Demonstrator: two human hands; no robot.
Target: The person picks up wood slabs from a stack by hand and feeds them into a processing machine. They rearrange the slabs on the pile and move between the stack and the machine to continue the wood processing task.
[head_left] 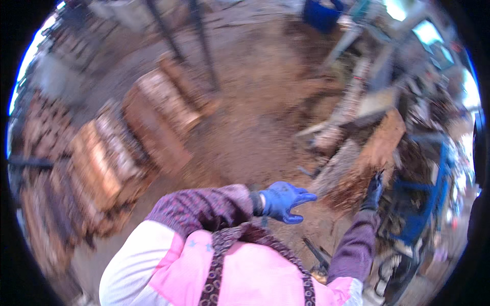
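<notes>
My left hand (286,202), in a blue glove, is held out in front of my body. Its thumb and fingers are spread and nothing is between them. My right hand (374,192), in a darker blue glove, reaches forward to the side of a large split log (380,140) with an orange-brown face and rough bark. Its fingers lie against or close beside the wood; motion blur hides whether they grip it. Next to that log, nearer my left hand, lies a greyish piece of wood (338,167).
Split logs (155,122) lie in a row on the left, with stacked wood (43,219) beyond. A blue metal frame (426,199) stands right of my right hand. Farther off are a blue tub (322,14) and dark poles (204,46). Brown dirt ground (255,112) lies between.
</notes>
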